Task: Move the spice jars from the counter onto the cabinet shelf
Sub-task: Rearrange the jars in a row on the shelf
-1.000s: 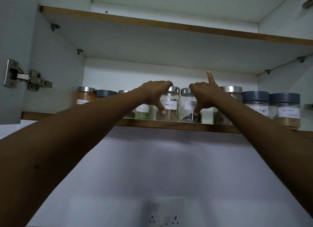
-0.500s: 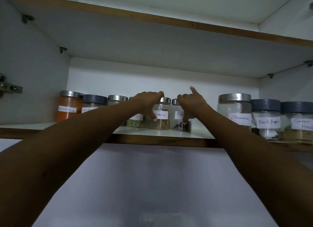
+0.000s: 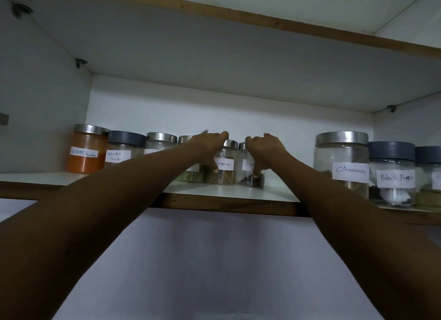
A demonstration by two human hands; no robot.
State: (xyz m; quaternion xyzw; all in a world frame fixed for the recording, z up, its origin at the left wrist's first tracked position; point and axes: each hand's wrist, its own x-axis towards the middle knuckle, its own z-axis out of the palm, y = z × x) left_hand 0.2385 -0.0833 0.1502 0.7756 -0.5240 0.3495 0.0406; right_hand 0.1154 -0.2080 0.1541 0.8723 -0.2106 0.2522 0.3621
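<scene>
Mid-frame: left hand [image 3: 210, 144] grips small cinnamon jar [image 3: 224, 174], right hand [image 3: 265, 148] grips cloves jar [image 3: 247, 176], both standing on cabinet shelf [image 3: 226, 192]. Other jars [image 3: 341, 167] already shelved. Only release left here; surface out of view, remainder unknown.

Right hand [image 3: 265, 148] covers the clove jar [image 3: 247, 180] label past "Clo"; left hand [image 3: 210, 143] thumb clips the small cinnamon jar [image 3: 224, 176] label's first letter, its far fingertips [image 3: 205, 131] blurred. Left forearm [image 3: 119, 200] hides labels on the steel-lidded jar [image 3: 161, 139] and green herb jar [image 3: 191, 176]. Rightmost jar [image 3: 429, 157] cut by frame edge.
</scene>
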